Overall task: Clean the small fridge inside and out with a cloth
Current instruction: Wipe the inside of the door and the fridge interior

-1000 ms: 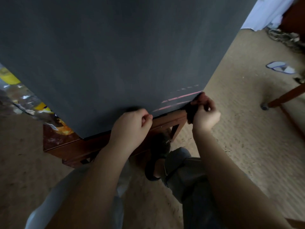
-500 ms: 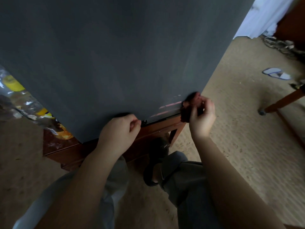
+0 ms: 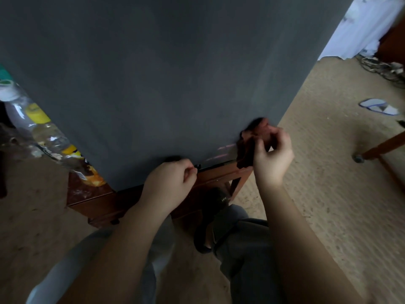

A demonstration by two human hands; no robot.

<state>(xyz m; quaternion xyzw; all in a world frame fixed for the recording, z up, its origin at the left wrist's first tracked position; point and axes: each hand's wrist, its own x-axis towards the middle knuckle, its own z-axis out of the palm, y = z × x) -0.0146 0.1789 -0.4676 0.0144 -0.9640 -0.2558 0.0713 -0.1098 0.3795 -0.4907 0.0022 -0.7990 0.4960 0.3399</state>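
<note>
A: Two bare hands are working at the bottom edge of a broad, flat, matte dark grey fridge (image 3: 164, 84) panel, which is filling most of the view. What is lying at the far left?

B: Crinkled clear plastic bottles (image 3: 39, 132) with yellow labels are leaning beside the fridge, above a glossy reddish-brown wooden stand (image 3: 105, 202) that is carrying the fridge.

A: And the left hand?

B: The left hand (image 3: 167, 183) is curling into a loose fist at the fridge's lower edge, knuckles touching the panel; whether it is gripping anything, I cannot tell.

A: Moving right?

B: The right hand (image 3: 271, 156) is pinching a bunched, soft, dark reddish-brown cloth (image 3: 249, 143) and pressing it against the fridge's lower right corner. Faint pink streaks (image 3: 221, 153) are showing on the panel just left of the cloth.

A: Below the hands?

B: Grey trouser legs (image 3: 245, 249) are bending toward a dark sandal (image 3: 210, 216) on a coarse, sandy tan floor (image 3: 328, 194).

A: Farther right?

B: A pale, flat sandal (image 3: 378, 106) is lying well apart on the floor, a slim wooden furniture leg (image 3: 381, 148) is slanting in, and white fabric (image 3: 361, 29) is hanging in the upper corner.
</note>
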